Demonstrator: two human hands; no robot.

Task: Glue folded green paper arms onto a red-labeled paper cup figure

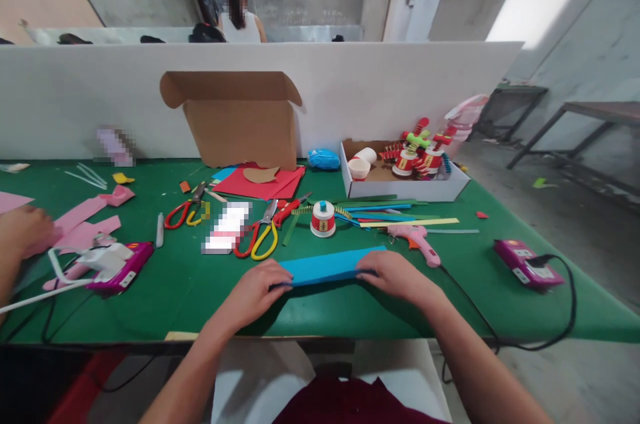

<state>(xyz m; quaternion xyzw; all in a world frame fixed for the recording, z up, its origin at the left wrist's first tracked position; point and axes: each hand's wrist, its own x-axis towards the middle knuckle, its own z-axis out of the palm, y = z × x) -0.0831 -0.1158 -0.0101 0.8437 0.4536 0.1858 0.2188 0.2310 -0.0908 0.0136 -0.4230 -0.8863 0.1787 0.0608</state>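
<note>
A long blue paper strip [327, 266] lies flat on the green table [200, 291] right in front of me. My left hand [260, 291] pinches its left end, fingers closed on the paper. My right hand [395, 274] grips the right end the same way. Just behind the strip stand a small red and white paper cup craft [323, 219], red and yellow scissors [263, 234] and a pink glue gun [415, 241].
An open cardboard box [240, 114] and red paper [260, 183] sit at the back. A white box [403, 187] holds finished crafts. Pink power adapters [527, 265] [120, 267] with cables lie at both sides. Another person's hand [23, 231] rests on pink paper at the far left.
</note>
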